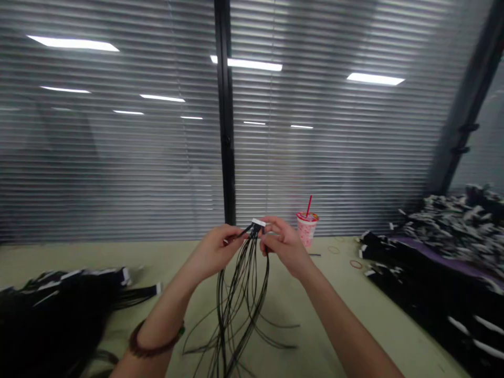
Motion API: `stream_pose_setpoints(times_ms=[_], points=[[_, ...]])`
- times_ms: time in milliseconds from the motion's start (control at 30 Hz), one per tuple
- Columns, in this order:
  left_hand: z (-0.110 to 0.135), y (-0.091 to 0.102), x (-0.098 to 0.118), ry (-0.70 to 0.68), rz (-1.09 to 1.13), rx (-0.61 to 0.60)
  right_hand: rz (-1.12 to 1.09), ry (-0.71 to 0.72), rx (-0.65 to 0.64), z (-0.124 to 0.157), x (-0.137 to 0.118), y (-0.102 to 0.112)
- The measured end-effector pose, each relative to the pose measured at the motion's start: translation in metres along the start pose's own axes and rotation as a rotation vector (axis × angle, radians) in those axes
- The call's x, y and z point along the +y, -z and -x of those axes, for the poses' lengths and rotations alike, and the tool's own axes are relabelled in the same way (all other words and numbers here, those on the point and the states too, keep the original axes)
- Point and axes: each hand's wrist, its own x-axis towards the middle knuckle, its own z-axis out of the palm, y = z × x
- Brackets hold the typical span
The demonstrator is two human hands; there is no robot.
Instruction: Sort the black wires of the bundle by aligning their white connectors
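Both my hands are raised above the pale green table [307, 315] and meet at a small white connector [258, 222]. My right hand [281, 244] pinches the connector from the right side. My left hand [216, 248] is closed in a pinch on a thin black wire right at the connector's left end. A bundle of black wires [240, 299] hangs from the connector down onto the table between my forearms. A dark bracelet circles my left wrist.
A heap of black wire harnesses with white connectors [59, 304] lies at the left. A larger pile [441, 247] fills the right side. A pink cup with a red straw [307, 228] stands by the blinds. Rubber bands [355, 264] lie near it.
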Motion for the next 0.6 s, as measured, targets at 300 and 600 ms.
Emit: stream_pose_setpoints(times_ms=[300, 600], points=[[0.003, -0.013, 0.015, 0.328, 0.707, -0.105, -0.089, -0.070, -0.006, 0.006, -0.001, -0.007], [0.001, 0.036, 0.011, 0.386, 1.085, 0.363, 0.019, -0.304, -0.232, 0.019, 0.000, -0.017]])
